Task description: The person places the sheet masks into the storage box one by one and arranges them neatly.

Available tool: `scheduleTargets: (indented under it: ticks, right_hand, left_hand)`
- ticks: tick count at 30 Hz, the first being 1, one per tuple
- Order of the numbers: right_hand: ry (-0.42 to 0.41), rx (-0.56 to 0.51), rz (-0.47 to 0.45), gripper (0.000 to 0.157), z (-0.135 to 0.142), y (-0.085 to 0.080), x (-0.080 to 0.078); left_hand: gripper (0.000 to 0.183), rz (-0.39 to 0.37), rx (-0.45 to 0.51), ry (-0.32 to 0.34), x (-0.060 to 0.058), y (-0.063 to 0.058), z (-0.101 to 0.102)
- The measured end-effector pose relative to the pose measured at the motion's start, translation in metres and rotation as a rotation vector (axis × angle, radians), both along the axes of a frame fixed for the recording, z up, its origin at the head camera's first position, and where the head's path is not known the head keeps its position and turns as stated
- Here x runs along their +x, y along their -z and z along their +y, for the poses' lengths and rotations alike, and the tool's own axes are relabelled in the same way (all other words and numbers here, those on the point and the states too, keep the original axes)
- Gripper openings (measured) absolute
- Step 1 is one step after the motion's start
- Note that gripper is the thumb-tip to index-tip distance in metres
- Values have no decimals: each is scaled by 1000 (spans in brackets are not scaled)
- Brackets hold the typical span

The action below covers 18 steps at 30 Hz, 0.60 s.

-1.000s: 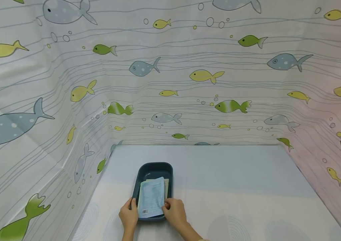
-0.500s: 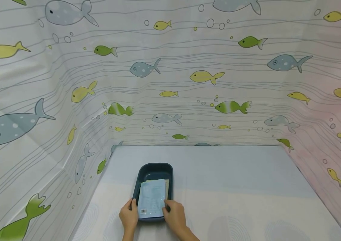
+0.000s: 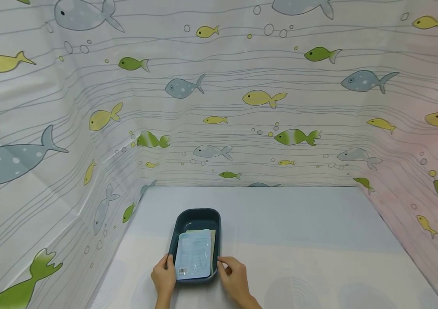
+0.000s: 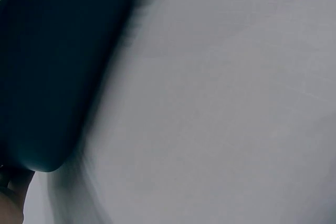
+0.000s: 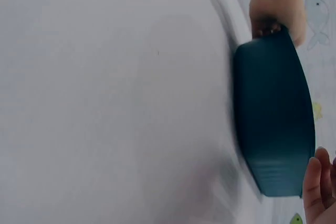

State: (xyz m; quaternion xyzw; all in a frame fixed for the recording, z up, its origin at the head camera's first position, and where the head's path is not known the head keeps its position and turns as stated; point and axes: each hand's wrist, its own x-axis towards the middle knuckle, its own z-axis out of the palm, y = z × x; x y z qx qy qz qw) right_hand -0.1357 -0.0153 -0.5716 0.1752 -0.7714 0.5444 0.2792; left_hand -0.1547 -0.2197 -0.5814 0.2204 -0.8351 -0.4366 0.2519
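Observation:
A dark teal tray [image 3: 219, 223] with rounded corners is at the near left of the table, its outer wall [image 4: 58, 77] filling much of the left wrist view. Inside it lies a light blue flat packet [image 3: 193, 253] with a barcode, over a pale yellow packet [image 3: 213, 240] that is mostly covered. My left hand [image 3: 163, 274] grips the tray's left rim, thumb uppermost. At the right rim is my right hand [image 3: 235, 277], thumb and index fingertips beside the edge; in the right wrist view its fingers [image 5: 313, 182] look fairly straight and hold nothing visible.
A pale white and light blue tabletop [image 3: 300, 231] extends to the right and behind the tray. Curtain-like walls [image 3: 238, 137] printed with fish stand at the left, back and right.
My right hand has let go of the light blue packet and moved right to the tray's rim. The packet now lies flatter and straighter in the tray. My left hand keeps its grip.

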Motion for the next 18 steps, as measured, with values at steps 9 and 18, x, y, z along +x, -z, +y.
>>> scheduleTargets:
  ticks: [9, 18]
  right_hand:
    - [67, 135, 20, 10, 43, -4, 6]
    - [105, 294, -117, 30, 84, -1, 16]
  left_hand:
    - [23, -2, -101, -49, 5, -4, 3]
    - [17, -8, -247, -116, 12, -15, 3]
